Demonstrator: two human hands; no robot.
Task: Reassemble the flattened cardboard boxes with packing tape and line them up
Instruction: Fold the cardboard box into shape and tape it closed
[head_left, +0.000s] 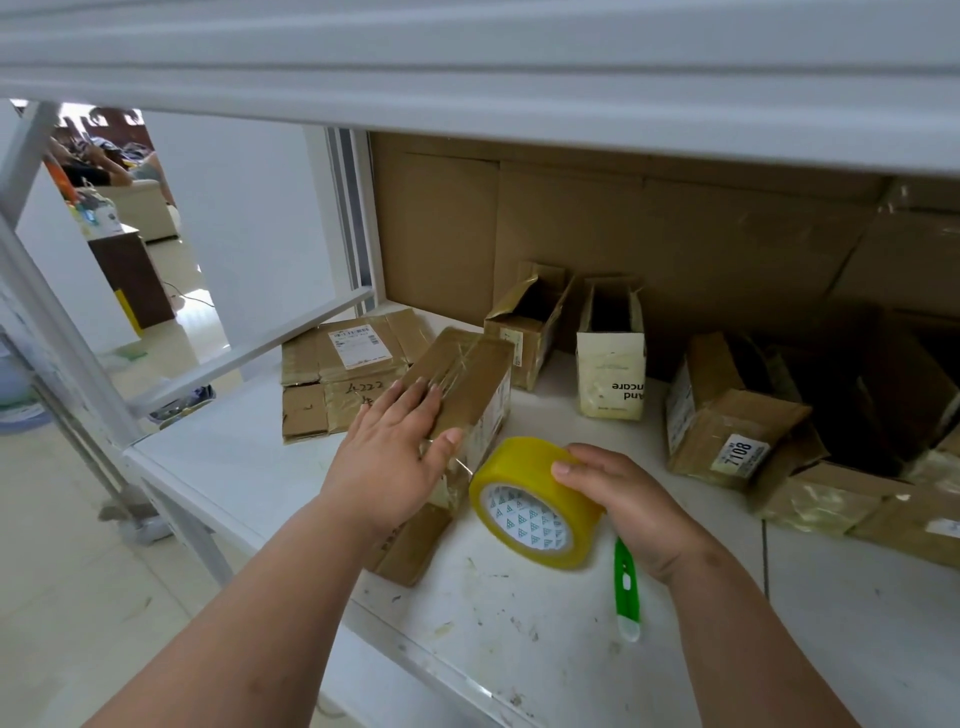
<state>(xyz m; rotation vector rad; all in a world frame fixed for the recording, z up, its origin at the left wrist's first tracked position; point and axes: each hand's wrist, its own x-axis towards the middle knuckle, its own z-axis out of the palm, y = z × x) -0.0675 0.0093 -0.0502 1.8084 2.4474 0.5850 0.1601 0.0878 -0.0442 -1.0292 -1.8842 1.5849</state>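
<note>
Beside the tape roll (535, 501), on its left, the box (457, 410) lies on the counter (519, 623) under my left hand (395, 452), fingers straight and pressing its taped top. My right hand (623, 499) curls round the roll. Light, thin cardboard likely dents; better held by its stiff edges.

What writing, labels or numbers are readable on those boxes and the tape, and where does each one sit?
"7108": white sticker on the brown box at right.
"and" above "care", upside down and cut off at the edge: cream box.
Handwriting, perhaps "4222": flattened box; uncertain.
Shipping label on that flattened box: print too small to read.
Tape roll core: a triangle pattern, no words legible.
</note>
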